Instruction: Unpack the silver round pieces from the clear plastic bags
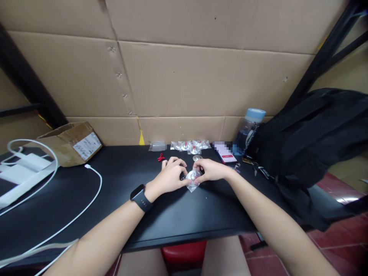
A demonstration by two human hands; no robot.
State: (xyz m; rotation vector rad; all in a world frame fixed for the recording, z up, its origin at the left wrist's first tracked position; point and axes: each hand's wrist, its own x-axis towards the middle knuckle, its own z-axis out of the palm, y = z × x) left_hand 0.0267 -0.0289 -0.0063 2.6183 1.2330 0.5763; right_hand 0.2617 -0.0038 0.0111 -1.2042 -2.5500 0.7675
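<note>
A: What are the hands on?

B: Both meet at the middle of the black table (86, 214). The left hand (169, 177) and the right hand (211, 170) pinch a small clear plastic packet (192, 180) with a round silvery piece inside. The left fingers close on its edge from nine o'clock, the right from three o'clock. The packet sits low, at or just off the tabletop; I can't tell whether it touches.

A: Anything on the wrists?

B: A black smartwatch (140, 197) on the left one.

A: And around the packet?

B: At twelve o'clock from the hands, against the cardboard wall (201, 76), lies a row of similar clear packets (191, 145), with one more clear bag (157, 146) just to their left. A loose silvery disc (197, 157) lies between that row and the right hand. A small red piece (161, 157) lies at eleven o'clock, near the left hand.

A: Farther out?

B: At two o'clock, a red-and-white card (226, 155), keys (253, 164), and a bottle with a pale blue cap (248, 130) touching a black backpack (313, 134). At ten o'clock, an open cardboard box (71, 142). A white cable (94, 188) curves across the table at nine o'clock, with white papers (25, 168) beyond it.
</note>
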